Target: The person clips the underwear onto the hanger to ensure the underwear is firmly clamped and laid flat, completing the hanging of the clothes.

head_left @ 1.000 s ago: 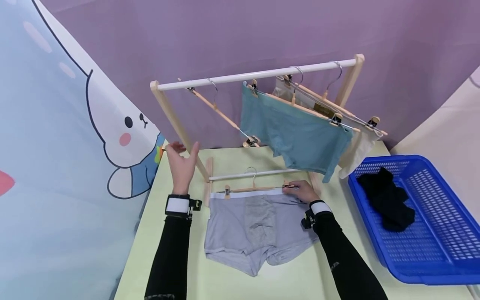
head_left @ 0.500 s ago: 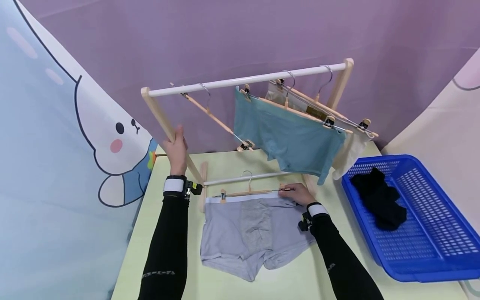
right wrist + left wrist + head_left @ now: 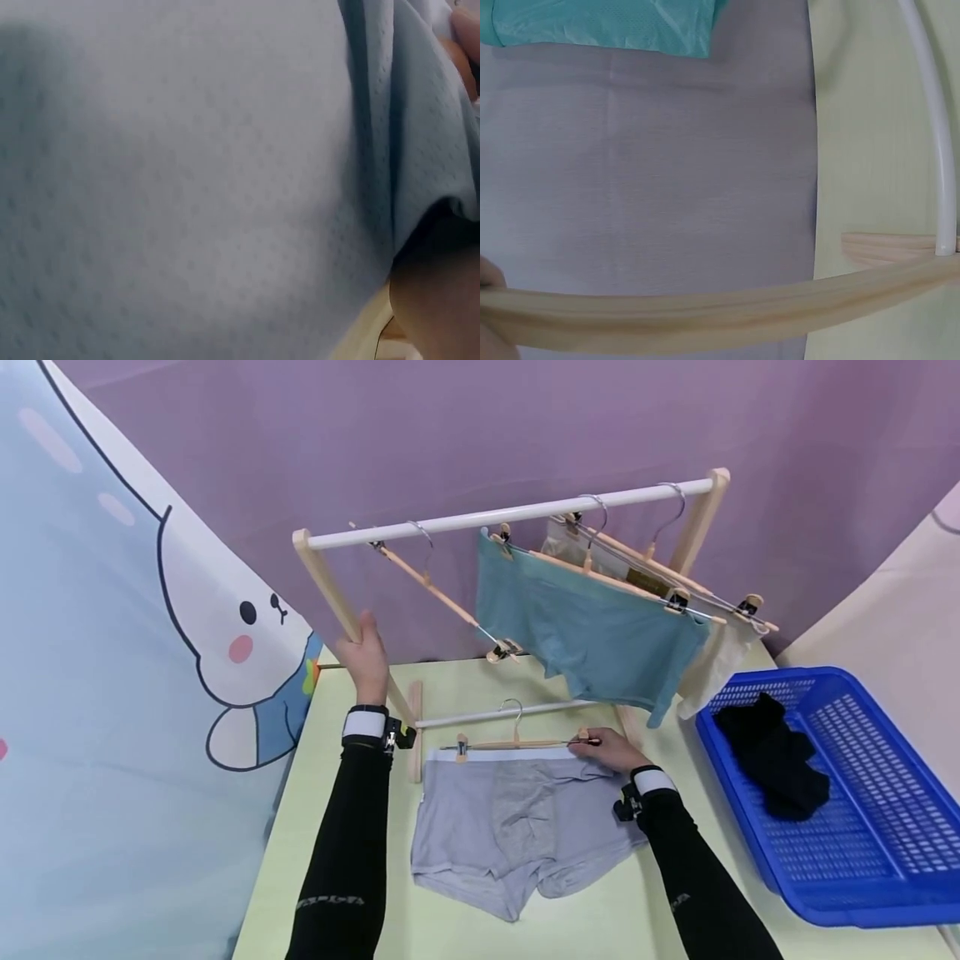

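This looks like a small curtained-off corner set up for filming laundry work; whether it stands in a home, a lab or an office cannot be told. A purple cloth closes off the back, a light blue sheet printed with a large cartoon animal covers the left side, and a pale sheet lines the right. Between them stands a light green table. On it, a little clothes rack, clip hangers and a blue plastic basket give the laundry look, while small wrist cameras suggest recording
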A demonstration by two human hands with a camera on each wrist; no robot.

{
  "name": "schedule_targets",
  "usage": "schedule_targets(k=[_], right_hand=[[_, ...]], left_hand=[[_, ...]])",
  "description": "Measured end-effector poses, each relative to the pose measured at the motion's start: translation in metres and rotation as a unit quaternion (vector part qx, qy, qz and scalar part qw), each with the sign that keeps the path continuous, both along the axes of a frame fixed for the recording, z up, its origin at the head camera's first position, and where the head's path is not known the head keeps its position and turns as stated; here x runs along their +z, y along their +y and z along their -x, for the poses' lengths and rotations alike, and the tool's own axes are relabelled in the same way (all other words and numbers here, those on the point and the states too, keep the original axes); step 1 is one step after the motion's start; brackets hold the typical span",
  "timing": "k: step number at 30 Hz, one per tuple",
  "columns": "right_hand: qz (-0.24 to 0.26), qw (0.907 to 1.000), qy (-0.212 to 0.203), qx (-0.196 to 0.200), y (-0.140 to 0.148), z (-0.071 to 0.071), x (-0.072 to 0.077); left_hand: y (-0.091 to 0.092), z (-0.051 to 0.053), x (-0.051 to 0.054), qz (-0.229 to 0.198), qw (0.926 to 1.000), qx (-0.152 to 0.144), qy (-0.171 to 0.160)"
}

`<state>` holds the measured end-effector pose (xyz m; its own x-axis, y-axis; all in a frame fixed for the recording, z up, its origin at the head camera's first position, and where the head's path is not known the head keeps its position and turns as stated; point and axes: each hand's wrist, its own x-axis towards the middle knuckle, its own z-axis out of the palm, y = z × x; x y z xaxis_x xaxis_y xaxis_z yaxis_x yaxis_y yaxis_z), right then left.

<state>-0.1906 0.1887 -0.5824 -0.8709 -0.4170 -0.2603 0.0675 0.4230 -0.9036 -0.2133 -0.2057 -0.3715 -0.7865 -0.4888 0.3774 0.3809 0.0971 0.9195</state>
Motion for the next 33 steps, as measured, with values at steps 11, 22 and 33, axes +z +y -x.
schedule_targets(k=[11,22,33], right_hand=[[0.001,0.9967,0.071,-0.039,0.000,-0.024,0.004],[0.027,0.9875,0.128,-0.089,-0.001,-0.037,0.018],[0.008,0.9513,0.278,-0.132,-0.016,-0.061,0.061]], left_hand=[[0.003,-0.001,-0.002,0.017,0.9998,0.015,0.001],[0.002,0.003,-0.003,0.010,0.9997,0.024,-0.001],[0.001,0.003,-0.002,0.008,0.9997,0.023,-0.005]])
